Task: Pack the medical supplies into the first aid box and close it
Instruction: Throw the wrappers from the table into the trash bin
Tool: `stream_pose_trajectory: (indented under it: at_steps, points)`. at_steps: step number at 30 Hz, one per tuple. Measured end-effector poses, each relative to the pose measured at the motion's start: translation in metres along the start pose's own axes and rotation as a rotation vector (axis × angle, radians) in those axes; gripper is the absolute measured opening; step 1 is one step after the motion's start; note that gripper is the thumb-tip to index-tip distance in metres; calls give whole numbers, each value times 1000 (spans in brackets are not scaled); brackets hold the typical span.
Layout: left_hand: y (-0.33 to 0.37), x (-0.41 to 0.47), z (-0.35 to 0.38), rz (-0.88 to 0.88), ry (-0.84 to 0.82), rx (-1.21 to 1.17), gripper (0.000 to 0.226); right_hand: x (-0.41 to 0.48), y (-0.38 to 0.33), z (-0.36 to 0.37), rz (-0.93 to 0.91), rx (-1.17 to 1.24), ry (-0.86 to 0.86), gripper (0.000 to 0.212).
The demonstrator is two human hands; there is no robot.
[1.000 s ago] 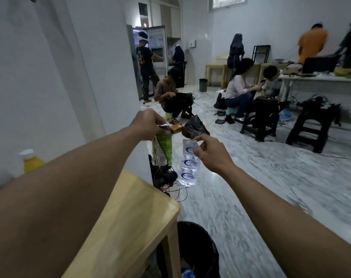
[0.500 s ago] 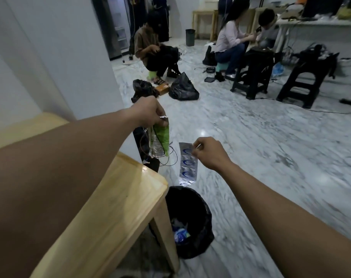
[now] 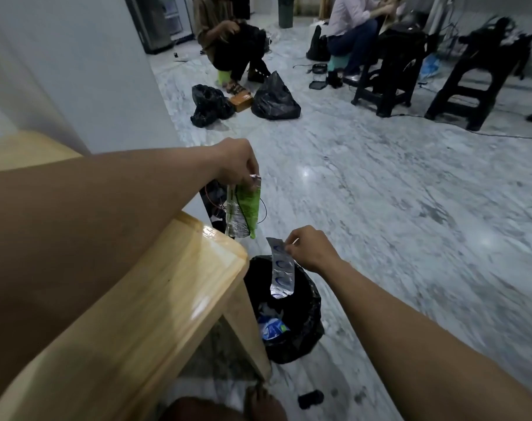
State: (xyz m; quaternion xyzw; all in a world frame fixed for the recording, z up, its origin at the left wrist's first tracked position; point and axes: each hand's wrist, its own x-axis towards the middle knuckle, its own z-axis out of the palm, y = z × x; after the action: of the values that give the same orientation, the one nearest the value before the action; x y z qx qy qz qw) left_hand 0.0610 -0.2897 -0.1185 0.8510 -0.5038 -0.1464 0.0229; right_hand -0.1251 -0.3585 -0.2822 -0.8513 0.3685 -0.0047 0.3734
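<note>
Centre frame: left hand pinches the top edge of a green-and-silver foil pack, letting it hang free just past the bench corner. Lower centre: right hand pinches the upper end of a silver blister strip with blue rings, dangling it over the open mouth of the black-lined bin. Held by the tips, probably for dropping as spent waste rather than packing. No first aid box in view.

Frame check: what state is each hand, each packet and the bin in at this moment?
left hand: pinching green packet by its top
green packet: dangling freely
right hand: pinching silver strip by its top
silver strip: hanging over the bin
bin: open, black-lined, rubbish inside
</note>
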Motion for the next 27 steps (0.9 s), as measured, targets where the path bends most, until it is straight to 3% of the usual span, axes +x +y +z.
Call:
stream_pose_trajectory:
  at_steps: [15, 18, 27]
  points:
    - [9, -9, -2, -73, -174, 49, 39, 7, -33, -54, -53, 18, 106, 39]
    - [5, -18, -9, -95, -115, 69, 35, 3, -49, -69, -90, 9, 159, 38]
    - [15, -100, -67, -122, 160, 257, 67, -44, -142, -123, -336, -160, 273, 53]
